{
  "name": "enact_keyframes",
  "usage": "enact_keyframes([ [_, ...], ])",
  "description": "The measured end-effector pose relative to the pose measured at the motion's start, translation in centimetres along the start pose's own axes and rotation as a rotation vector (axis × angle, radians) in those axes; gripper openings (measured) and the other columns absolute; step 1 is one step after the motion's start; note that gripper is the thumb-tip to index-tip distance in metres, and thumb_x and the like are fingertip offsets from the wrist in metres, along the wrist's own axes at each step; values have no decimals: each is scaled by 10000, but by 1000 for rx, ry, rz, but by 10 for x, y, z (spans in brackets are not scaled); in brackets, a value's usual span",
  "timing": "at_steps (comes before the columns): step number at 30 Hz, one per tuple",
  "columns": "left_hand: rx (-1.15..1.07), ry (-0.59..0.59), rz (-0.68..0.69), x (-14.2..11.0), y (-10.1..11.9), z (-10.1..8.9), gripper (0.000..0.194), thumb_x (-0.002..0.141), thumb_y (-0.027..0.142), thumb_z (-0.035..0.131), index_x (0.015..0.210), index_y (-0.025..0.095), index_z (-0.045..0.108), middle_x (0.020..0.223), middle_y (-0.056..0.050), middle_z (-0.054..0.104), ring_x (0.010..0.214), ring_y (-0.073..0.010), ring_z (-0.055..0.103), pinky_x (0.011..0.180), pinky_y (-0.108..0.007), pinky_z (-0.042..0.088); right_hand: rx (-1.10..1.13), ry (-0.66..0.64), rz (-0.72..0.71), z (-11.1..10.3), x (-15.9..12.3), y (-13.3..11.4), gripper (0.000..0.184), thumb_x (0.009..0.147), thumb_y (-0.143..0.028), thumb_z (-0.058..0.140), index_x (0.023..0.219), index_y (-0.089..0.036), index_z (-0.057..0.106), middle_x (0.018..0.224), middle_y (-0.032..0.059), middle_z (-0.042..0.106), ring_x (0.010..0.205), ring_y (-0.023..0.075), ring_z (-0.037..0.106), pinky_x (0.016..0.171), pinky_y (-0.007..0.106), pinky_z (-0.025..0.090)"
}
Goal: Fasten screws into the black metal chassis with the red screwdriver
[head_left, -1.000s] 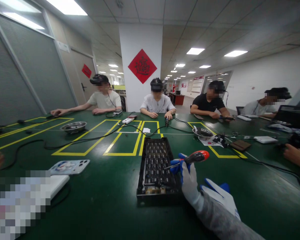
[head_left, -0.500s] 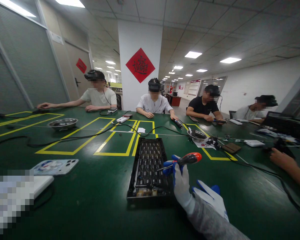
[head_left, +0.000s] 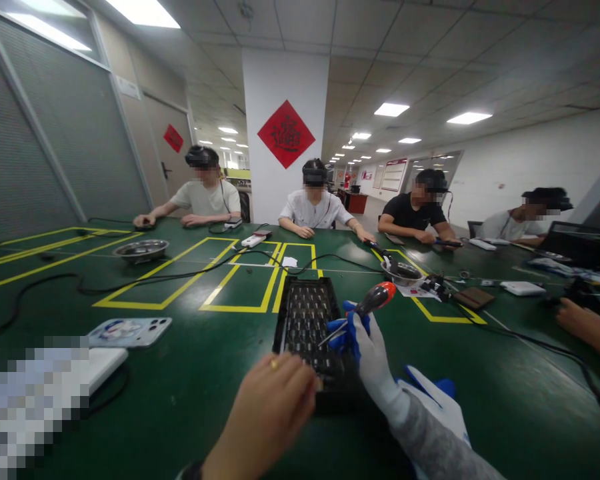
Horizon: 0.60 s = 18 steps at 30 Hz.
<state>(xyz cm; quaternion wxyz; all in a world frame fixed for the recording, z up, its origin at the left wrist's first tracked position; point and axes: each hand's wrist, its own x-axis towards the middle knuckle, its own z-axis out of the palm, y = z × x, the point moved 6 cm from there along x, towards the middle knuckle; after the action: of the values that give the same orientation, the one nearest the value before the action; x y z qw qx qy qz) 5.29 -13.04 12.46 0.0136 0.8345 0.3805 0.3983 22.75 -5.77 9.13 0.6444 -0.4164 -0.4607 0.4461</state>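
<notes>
My right hand [head_left: 366,340], in a white and blue work glove, grips a screwdriver [head_left: 373,299] with a black and red handle; its shaft points down left over a black case [head_left: 279,313]. Rows of small metal bits [head_left: 307,310] fill that case. My left hand [head_left: 275,393], bare with a ring on one finger, is curled over the case's near left corner. The left fingertips are hidden, so I cannot tell what they touch. Beside my right forearm lies a loose white and blue glove [head_left: 437,403].
On the green table [head_left: 180,400] are a phone [head_left: 130,332], a pixelated white object [head_left: 55,393], metal bowls [head_left: 141,250], a brown wallet-like item [head_left: 473,298] and black cables [head_left: 205,268]. Several people sit across the table. Another person's hand [head_left: 575,320] is at the right edge.
My left hand has come into view from below, over the case's near end. My right hand still holds the screwdriver, now tilted more steeply. The view swung right, then back left.
</notes>
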Motion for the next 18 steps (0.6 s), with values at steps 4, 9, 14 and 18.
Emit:
enact_keyframes([
  [4, -289, -284, -244, 45, -58, 37, 209, 857, 319, 507, 872, 171, 654, 800, -24, 649, 716, -131, 572, 640, -232, 440, -21, 10, 6, 1, -1, 3, 513, 786, -519, 538, 1175, -187, 498, 681, -1, 639, 493, 120, 577, 481, 236, 484],
  [9, -564, -520, -240, 49, -77, 78, 244, 740, 351, 655, 868, 146, 689, 852, -29, 679, 779, -141, 598, 719, -230, 452, -16, 18, 28, -2, -1, 13, 545, 752, -530, 575, 1167, -180, 527, 700, 8, 630, 526, 127, 587, 479, 233, 487],
  [14, -641, -502, -247, 38, -76, 86, 233, 737, 347, 662, 803, 127, 697, 819, -37, 682, 759, -141, 605, 727, -231, 462, 69, -42, 105, 0, 1, 23, 544, 779, -513, 560, 1211, -188, 505, 703, 10, 632, 536, 127, 585, 498, 242, 484],
  [18, -634, -511, -188, 39, -74, 83, 220, 785, 329, 615, 832, 133, 705, 832, -41, 682, 770, -136, 603, 740, -225, 457, 95, -70, 133, 1, 3, 27, 510, 791, -496, 555, 1173, -159, 528, 737, 28, 647, 566, 135, 591, 537, 255, 488],
])
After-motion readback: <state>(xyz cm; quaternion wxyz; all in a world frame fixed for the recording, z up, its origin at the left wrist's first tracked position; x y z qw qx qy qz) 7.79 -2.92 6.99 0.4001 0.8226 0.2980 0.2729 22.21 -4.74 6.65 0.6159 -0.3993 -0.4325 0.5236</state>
